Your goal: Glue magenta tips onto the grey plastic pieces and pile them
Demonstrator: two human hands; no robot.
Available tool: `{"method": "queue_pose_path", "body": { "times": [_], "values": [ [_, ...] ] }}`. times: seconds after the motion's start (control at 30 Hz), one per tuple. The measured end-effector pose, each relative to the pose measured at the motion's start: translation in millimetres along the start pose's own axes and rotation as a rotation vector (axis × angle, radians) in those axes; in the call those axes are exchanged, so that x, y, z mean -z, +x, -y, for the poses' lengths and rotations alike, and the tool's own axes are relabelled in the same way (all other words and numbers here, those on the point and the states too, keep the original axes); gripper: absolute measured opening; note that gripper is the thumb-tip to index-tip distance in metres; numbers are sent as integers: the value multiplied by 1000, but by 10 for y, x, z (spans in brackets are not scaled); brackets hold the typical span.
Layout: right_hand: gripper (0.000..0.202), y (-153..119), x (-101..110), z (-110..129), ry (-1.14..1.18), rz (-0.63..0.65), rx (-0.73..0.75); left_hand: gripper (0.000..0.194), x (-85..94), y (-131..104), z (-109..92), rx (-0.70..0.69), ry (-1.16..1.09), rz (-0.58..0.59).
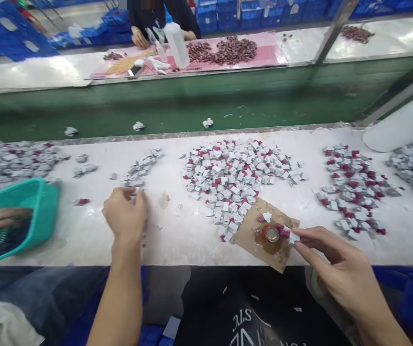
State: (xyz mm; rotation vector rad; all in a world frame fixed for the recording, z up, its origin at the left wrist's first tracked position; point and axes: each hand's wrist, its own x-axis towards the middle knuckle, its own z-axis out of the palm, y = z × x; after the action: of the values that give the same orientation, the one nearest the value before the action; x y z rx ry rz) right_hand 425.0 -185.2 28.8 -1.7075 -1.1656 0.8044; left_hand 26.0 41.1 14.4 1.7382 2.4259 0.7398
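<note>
My right hand (331, 259) pinches a small white and dark-red piece (288, 233) over a brown cardboard sheet (276, 259), beside a small round red-rimmed container (272, 234) that stands in a wet brown stain. Another white and red piece (265, 217) lies on the cardboard behind the container. My left hand (125, 211) is closed near the end of a curved row of grey-white pieces (143, 166), with a small pale piece between thumb and fingers. A large pile of white and red pieces (231, 173) lies between my hands, touching the cardboard.
At the left, another person's hand (1, 221) reaches into a green basket (46, 211). More piles (354, 187) lie on the white table (181, 240) at the right. A white cylinder (404, 120) stands back right. Across a green strip (177, 103), someone sits behind a bottle (176, 43).
</note>
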Motion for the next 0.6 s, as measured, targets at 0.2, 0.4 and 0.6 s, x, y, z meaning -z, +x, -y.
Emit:
{"method": "queue_pose_path", "body": {
  "times": [0.2, 0.4, 0.6],
  "values": [
    [15, -27, -73, 50, -21, -12, 32, 22, 35, -442, -170, -274, -179, 228],
    [14, 18, -166, 82, -47, 22, 73, 25, -79, -655, -266, -328, -226, 257],
    [16, 78, -151, 143, -78, 60, 123, 36, -174, -762, -270, -143, -343, 206]
  ]
}}
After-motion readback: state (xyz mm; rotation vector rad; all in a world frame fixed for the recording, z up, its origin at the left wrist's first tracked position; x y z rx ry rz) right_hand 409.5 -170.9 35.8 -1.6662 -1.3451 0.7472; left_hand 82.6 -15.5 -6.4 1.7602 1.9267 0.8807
